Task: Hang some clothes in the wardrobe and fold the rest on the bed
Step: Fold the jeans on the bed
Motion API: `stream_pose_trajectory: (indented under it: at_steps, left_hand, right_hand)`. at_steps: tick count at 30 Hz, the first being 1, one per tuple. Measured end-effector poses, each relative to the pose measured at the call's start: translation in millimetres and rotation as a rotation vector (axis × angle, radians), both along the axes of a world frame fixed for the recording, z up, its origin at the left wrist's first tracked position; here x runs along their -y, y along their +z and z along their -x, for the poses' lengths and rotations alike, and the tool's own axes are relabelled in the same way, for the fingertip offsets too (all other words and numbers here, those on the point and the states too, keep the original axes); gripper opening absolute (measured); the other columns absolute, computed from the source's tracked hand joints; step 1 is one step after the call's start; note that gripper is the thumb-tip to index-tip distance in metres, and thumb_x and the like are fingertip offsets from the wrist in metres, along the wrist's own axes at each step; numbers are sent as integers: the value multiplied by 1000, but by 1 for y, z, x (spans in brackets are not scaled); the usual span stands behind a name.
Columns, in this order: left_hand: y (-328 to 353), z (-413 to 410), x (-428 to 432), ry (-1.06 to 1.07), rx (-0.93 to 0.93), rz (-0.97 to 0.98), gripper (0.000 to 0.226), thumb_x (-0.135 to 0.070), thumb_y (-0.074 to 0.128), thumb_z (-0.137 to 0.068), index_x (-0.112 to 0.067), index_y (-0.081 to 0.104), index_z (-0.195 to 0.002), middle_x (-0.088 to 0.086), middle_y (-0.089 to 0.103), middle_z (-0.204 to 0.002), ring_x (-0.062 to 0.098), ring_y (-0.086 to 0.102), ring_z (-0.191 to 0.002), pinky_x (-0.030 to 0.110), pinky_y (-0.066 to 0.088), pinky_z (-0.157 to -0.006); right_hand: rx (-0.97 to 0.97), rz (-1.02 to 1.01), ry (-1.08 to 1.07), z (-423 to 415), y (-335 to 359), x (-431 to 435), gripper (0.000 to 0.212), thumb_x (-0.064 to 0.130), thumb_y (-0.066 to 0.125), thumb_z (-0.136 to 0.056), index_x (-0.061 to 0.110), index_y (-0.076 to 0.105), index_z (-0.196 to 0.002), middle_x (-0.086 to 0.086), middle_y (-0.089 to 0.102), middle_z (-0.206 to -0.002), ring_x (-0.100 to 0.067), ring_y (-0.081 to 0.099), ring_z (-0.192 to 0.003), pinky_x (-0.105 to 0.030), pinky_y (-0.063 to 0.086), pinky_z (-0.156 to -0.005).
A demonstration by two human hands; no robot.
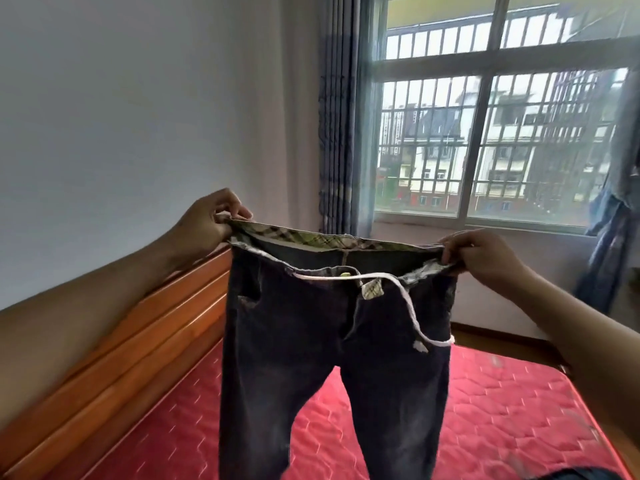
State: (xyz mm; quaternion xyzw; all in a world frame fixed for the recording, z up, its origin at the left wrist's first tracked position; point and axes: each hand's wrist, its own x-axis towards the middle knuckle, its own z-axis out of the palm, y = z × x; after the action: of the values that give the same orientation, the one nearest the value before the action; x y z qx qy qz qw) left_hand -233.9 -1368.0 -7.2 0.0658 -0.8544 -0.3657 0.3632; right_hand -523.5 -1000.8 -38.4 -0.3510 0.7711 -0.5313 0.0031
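Forearms out, my left hand (210,220) and right hand (482,258) each pinch the waistband of dark jeans (332,341), legs hanging between them over the red bed (491,410)

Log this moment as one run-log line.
item: dark pants | left hand: grips waistband | right hand: grips waistband | state: held up over red mattress, unfolded

- two hands: left hand (207,220), right hand (485,256);
- one pair of dark trousers (294,341);
- one white drawstring (408,306);
- one red mattress (502,410);
- one wooden headboard (138,341);
- one barred window (485,60);
- two blue curtains (337,116)
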Motion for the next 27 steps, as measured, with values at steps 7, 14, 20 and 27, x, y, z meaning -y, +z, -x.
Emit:
stream_pose_trajectory:
  at_steps: [7,14,20,27]
  left_hand:
    - [14,-3,60,-125,114,150,50,24,51,-81,-18,73,-66,-7,71,-109,17,68,-105,36,54,-93]
    - [20,-8,105,-89,223,665,38,-59,68,-78,-37,74,-108,-24,57,-112,-4,58,-106,9,43,-88]
    - [14,25,134,0,176,606,12,-24,72,-91,-23,69,-80,-9,62,-89,6,60,-81,23,42,-72]
    - [6,42,156,-7,275,248,19,-19,68,-95,-11,68,-78,11,66,-69,12,58,-62,26,42,-61]
  right_hand:
    - [-314,-224,2,-9,26,29,26,-9,66,-84,4,75,-104,-15,69,-108,-29,65,-99,-39,52,-90]
    - [-743,-125,-234,-27,37,56,7,9,76,-87,8,78,-93,-3,64,-88,-23,62,-82,-34,43,-76]
    - [-570,-280,-289,-44,30,75,13,19,75,-90,13,74,-78,0,63,-71,-19,61,-64,-37,49,-63]
    - [-424,-322,-383,-49,23,70,38,28,74,-91,15,59,-59,1,52,-52,-19,49,-56,-36,38,-61]
